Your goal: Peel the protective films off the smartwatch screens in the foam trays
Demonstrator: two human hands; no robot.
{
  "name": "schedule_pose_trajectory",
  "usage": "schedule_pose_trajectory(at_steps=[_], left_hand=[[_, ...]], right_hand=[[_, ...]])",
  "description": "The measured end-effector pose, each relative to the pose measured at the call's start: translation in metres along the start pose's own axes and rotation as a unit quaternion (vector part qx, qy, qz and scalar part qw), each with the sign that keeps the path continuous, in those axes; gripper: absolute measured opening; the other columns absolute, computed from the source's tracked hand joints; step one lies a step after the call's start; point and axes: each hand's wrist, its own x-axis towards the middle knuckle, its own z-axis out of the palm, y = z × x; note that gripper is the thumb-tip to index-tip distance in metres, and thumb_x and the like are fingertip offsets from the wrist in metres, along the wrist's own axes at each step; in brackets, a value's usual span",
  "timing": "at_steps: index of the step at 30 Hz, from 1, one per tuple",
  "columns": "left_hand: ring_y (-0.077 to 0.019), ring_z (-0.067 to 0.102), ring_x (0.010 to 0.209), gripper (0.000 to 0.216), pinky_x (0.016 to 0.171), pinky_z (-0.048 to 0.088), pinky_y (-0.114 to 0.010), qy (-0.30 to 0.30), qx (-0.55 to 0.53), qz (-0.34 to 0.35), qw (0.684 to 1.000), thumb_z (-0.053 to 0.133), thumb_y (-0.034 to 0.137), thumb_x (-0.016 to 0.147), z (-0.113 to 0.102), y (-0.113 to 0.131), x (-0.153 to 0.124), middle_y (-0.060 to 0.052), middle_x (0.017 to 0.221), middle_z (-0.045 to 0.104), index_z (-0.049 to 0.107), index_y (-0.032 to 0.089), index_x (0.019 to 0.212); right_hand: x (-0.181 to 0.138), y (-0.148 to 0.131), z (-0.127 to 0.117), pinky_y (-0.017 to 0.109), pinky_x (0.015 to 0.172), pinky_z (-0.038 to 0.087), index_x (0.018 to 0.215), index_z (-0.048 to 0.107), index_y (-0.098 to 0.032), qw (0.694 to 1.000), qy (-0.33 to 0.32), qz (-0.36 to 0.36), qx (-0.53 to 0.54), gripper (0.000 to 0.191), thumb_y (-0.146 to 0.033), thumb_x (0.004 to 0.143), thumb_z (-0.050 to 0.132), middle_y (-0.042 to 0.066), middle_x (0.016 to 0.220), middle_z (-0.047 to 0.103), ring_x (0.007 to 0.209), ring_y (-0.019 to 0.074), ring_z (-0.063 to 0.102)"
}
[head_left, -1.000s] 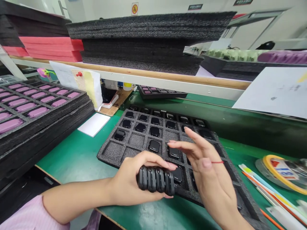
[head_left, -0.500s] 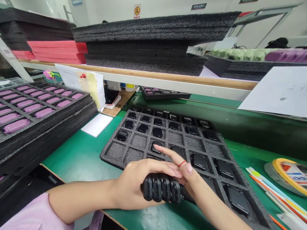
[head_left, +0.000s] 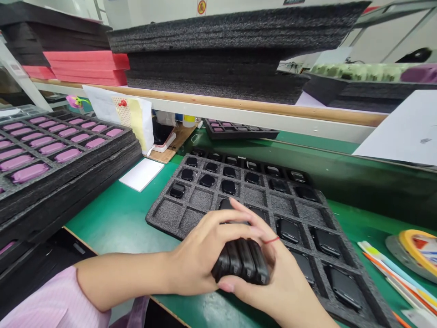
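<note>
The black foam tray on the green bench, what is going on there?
A person holds a row of black cases between both hands, over the near edge of the foam tray. The left hand grips it from above, the right hand cups it from below. Some tray pockets hold black units, others are empty.

Left hand (head_left: pixel 200 255) curls closed from above, right hand (head_left: pixel 280 287) cups underneath, fingers overlapping.

stack (head_left: pixel 243 265) part-hidden (under fingers (head_left: pixel 225 223)), tape roll (head_left: pixel 419 249) cropped
</note>
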Motion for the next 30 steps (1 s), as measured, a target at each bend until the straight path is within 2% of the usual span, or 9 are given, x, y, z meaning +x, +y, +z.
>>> schedule_pose_trajectory(at_steps=[3,6,7,9,11,21,24,27,30], left_hand=[[-0.0314,0.023,0.152,0.075,0.123,0.024,-0.054,0.014,-0.019,-0.033,0.999,0.070,0.040,0.091,0.003,0.000,-0.004,-0.015,0.151,0.043,0.027,0.029,0.152],[-0.0363,0.039,0.143,0.114,0.118,0.030,-0.059,-0.004,-0.189,-0.195,0.963,0.094,0.042,0.064,0.004,0.005,0.000,-0.017,0.149,0.043,0.024,0.030,0.153],[-0.0361,0.050,0.134,0.111,0.114,0.036,-0.059,-0.025,-0.262,-0.255,0.930,0.095,0.045,0.059,0.003,0.007,0.003,-0.017,0.140,0.052,0.034,0.027,0.149],[-0.0316,0.065,0.112,0.077,0.106,0.045,-0.054,-0.073,-0.360,-0.326,0.871,0.093,0.046,0.063,0.000,0.011,0.011,-0.010,0.114,0.065,0.060,0.021,0.126],[-0.0260,0.067,0.099,0.049,0.099,0.051,-0.046,-0.096,-0.389,-0.343,0.849,0.092,0.040,0.066,-0.003,0.013,0.017,-0.005,0.098,0.067,0.069,0.018,0.103],[-0.0199,0.065,0.096,0.037,0.097,0.050,-0.034,-0.063,-0.406,-0.314,0.856,0.092,0.027,0.067,-0.002,0.013,0.018,-0.002,0.096,0.067,0.072,0.017,0.096],[-0.0182,0.066,0.090,0.030,0.088,0.052,-0.029,-0.037,-0.385,-0.320,0.865,0.091,0.024,0.068,0.000,0.013,0.016,-0.002,0.090,0.070,0.072,0.015,0.090],[-0.0182,0.068,0.088,0.041,0.082,0.053,-0.026,0.025,-0.292,-0.326,0.899,0.092,0.023,0.065,0.000,0.013,0.011,-0.003,0.093,0.073,0.074,0.016,0.100],[-0.0199,0.070,0.101,0.048,0.093,0.052,-0.027,0.052,-0.175,-0.261,0.948,0.091,0.023,0.068,-0.002,0.012,0.008,-0.006,0.109,0.075,0.073,0.018,0.112]], right_hand=[[-0.002,-0.001,-0.002,0.028,0.085,0.064,0.156,0.033,-0.027,0.994,0.038,-0.073,-0.075,0.097,-0.028,0.074,0.084,0.007,0.110,0.075,0.098,0.0228,0.075],[-0.002,-0.003,-0.008,0.034,0.093,0.063,0.159,0.025,-0.030,0.981,0.040,-0.115,-0.151,0.100,-0.025,0.077,0.082,0.004,0.108,0.076,0.099,0.0237,0.075],[-0.002,-0.003,-0.010,0.036,0.096,0.062,0.160,0.025,-0.030,0.976,0.037,-0.131,-0.172,0.098,-0.027,0.079,0.081,0.006,0.115,0.074,0.103,0.0248,0.074],[-0.001,-0.003,-0.014,0.040,0.103,0.059,0.160,0.026,-0.027,0.966,0.022,-0.162,-0.202,0.093,-0.032,0.084,0.080,0.010,0.132,0.067,0.115,0.0285,0.070],[-0.001,-0.003,-0.016,0.046,0.110,0.053,0.160,0.026,-0.024,0.958,0.000,-0.181,-0.224,0.089,-0.039,0.088,0.076,0.013,0.138,0.063,0.125,0.0318,0.062],[0.003,0.001,-0.015,0.046,0.107,0.056,0.162,0.016,-0.023,0.942,-0.035,-0.225,-0.247,0.078,-0.046,0.100,0.057,0.011,0.120,0.073,0.122,0.0282,0.065],[0.000,-0.005,-0.014,0.048,0.114,0.048,0.162,0.015,-0.024,0.934,-0.065,-0.224,-0.270,0.079,-0.039,0.099,0.060,0.010,0.125,0.070,0.130,0.0270,0.059],[-0.004,-0.015,-0.018,0.041,0.119,0.042,0.161,0.020,-0.024,0.954,-0.082,-0.162,-0.238,0.091,-0.055,0.090,0.068,0.011,0.147,0.055,0.138,0.0267,0.052],[-0.002,-0.021,-0.029,0.025,0.114,0.044,0.153,0.040,-0.027,0.981,-0.009,-0.135,-0.137,0.062,-0.054,0.099,0.054,0.007,0.145,0.057,0.135,0.0197,0.054]])
